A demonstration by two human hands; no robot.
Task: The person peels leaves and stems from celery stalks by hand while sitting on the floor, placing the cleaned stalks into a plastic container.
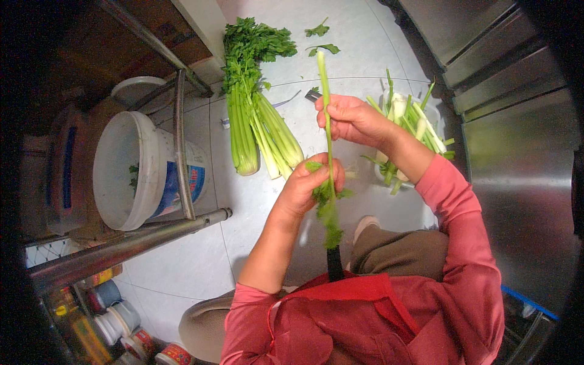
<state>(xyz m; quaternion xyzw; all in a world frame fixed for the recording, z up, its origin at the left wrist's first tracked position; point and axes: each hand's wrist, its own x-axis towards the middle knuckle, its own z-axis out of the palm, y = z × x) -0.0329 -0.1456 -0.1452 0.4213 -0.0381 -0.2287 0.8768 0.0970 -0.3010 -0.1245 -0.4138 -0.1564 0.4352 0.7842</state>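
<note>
A single celery stalk [325, 91] runs upright between my hands, its pale cut end at the top and its leaves hanging low. My right hand [349, 116] grips the upper half between thumb and fingers. Lower down, my left hand [315, 180] is closed around the leafy part, with green leaves [329, 223] trailing beneath it. A black strip, possibly a knife handle [313, 95], juts out beside my right fingertips; I cannot tell whether that hand holds it. Beyond my left hand, bunches of celery [248, 123] lie on the tiled floor, leaves pointing away from me.
A pale plastic tub [438, 114] of cut stalks stands right of my right arm. Loose leaves [318, 30] are scattered on the floor. At left, a metal rack [182, 137] borders a tipped white bucket [146, 169]. Steel cabinet fronts [520, 141] line the right.
</note>
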